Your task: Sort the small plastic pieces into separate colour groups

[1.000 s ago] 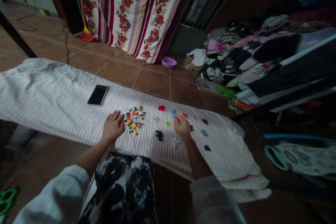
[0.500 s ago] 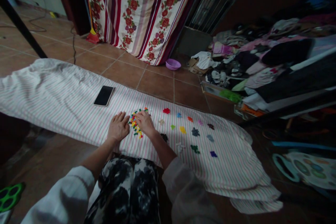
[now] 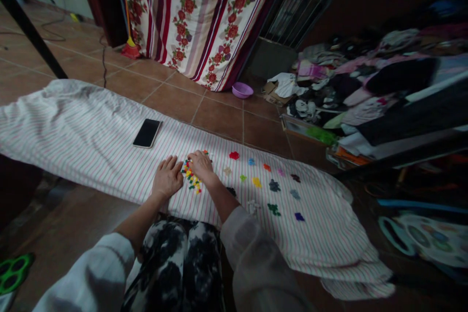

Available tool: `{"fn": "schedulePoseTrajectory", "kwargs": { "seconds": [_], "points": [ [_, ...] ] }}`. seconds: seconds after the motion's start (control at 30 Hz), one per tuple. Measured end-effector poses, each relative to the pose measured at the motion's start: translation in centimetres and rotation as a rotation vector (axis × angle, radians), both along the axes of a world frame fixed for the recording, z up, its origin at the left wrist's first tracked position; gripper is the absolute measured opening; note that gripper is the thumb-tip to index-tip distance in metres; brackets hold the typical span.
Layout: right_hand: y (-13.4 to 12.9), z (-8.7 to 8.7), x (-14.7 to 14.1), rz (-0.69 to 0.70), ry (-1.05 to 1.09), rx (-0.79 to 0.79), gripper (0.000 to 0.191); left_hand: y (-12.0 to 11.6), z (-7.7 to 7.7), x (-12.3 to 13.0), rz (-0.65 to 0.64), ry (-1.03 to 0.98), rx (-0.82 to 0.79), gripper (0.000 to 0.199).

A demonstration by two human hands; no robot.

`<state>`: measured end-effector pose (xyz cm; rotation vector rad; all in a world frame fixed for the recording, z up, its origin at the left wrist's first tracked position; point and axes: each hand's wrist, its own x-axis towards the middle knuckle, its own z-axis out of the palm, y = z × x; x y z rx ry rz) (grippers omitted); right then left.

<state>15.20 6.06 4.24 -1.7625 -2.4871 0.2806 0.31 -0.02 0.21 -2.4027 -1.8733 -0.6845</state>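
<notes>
Multicoloured pile (image 3: 192,181) of tiny pieces sits on the striped cloth (image 3: 91,141), right between my hands. That cloth is the biggest thing under my work, with a purple bowl (image 3: 242,90) on the floor beyond it. My left hand (image 3: 167,178) lies palm down just beside the pile, fingers a little apart. My right hand (image 3: 201,165) reaches over the pile's far right part, fingers bent down; I can't tell whether they pinch a piece. The phone (image 3: 146,133) lies beyond my left hand. Single-colour clusters (image 3: 274,185) dot the cloth to the right.
</notes>
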Motion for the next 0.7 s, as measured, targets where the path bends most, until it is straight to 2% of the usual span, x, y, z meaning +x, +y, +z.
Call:
{"fn": "schedulePoseTrajectory", "kwargs": {
  "seconds": [0.23,0.7],
  "points": [
    [0.21,0.71,-0.37,-0.009,-0.029,-0.036,0.022,0.03,-0.15,-0.22,-0.019,0.020,0.025,0.042],
    [-0.78,-0.03,-0.32,-0.043,0.216,0.012,0.011,0.07,-0.02,-0.35,-0.021,0.054,0.037,0.040]
  ]
}}
